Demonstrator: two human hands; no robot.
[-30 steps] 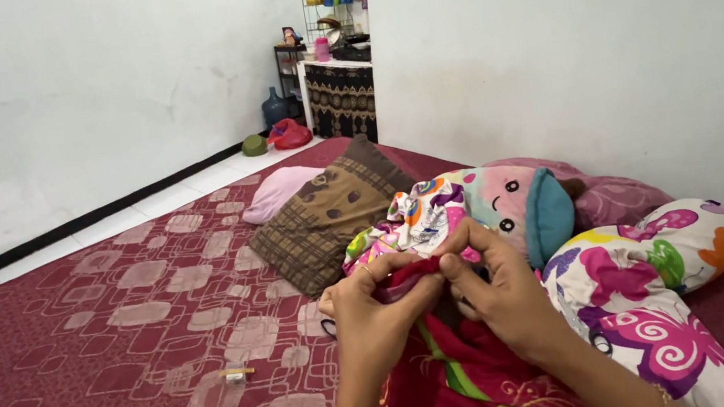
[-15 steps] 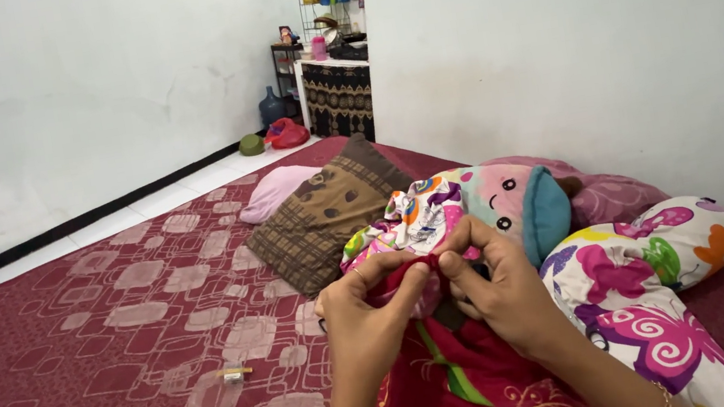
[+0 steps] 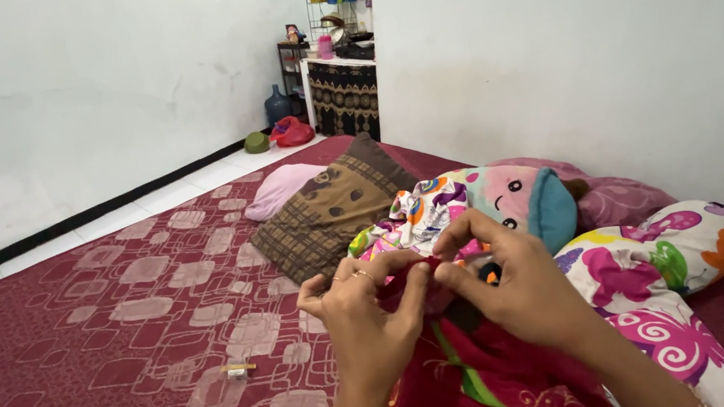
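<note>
Red cloth [image 3: 468, 380] pinched between left hand [image 3: 367, 324] and right hand [image 3: 515, 286].

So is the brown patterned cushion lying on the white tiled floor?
No, the brown patterned cushion lies on the maroon bedspread, beyond both hands that pinch the red fabric.

Both hands [image 3: 441, 302] raised together, fingertips pinched, backs toward the camera.

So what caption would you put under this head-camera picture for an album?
Left hand and right hand pinch red patterned cloth above a maroon bed, pillows alongside.
</note>
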